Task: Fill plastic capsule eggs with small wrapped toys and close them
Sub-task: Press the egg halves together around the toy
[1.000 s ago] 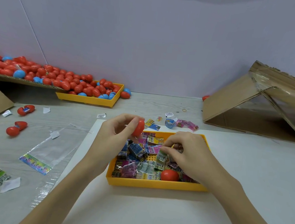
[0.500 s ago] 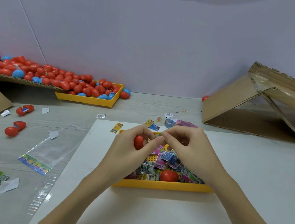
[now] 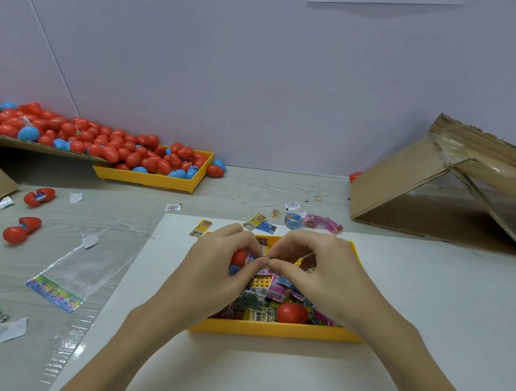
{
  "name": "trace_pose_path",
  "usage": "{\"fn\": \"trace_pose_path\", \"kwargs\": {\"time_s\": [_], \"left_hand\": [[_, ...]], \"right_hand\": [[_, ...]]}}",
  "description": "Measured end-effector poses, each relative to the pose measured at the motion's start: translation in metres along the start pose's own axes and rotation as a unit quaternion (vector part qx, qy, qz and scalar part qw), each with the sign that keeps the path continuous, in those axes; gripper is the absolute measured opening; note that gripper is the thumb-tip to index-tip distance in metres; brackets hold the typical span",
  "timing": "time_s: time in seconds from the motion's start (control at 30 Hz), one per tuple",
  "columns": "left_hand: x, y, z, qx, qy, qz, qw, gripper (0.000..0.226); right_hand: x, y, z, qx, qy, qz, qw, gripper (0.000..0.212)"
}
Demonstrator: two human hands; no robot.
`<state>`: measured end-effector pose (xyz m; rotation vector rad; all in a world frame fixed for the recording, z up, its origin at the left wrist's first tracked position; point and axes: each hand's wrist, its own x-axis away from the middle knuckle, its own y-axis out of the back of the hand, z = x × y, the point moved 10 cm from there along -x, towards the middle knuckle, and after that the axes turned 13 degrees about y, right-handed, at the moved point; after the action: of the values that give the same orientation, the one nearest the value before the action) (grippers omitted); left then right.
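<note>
Left hand, frame centre: grips red capsule egg. Right hand: pinches wrapped toy at its mouth; unclosed. Toy tray remains stocked; many eggs upper left, whether filled unclear.

No text, brand or number can be read anywhere. Print is seen on the small wrapped toys in the yellow tray and on the loose wrappers lying on the counter, but it is too small and blurred to be made out. Barcode-like stripes are visible on a white slip, without legible digits.
</note>
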<state>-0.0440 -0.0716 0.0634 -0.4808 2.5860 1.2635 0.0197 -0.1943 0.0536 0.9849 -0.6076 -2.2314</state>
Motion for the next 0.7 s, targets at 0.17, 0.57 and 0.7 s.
{"fn": "trace_pose_path", "kwargs": {"time_s": [0.17,0.57,0.7], "left_hand": [[-0.001,-0.006,0.022,0.173,0.111,0.097,0.974,0.035],[-0.006,0.003,0.020,0.357,0.128,0.056,0.923,0.023],[-0.004,-0.001,0.025,0.352,0.161,0.059,0.920,0.024]], "right_hand": [[0.001,0.015,-0.006,0.015,-0.032,-0.060,0.998,0.008],[0.009,0.018,-0.022,-0.230,-0.121,-0.173,0.950,0.005],[0.008,0.020,-0.018,-0.200,-0.098,-0.175,0.959,0.008]]}}
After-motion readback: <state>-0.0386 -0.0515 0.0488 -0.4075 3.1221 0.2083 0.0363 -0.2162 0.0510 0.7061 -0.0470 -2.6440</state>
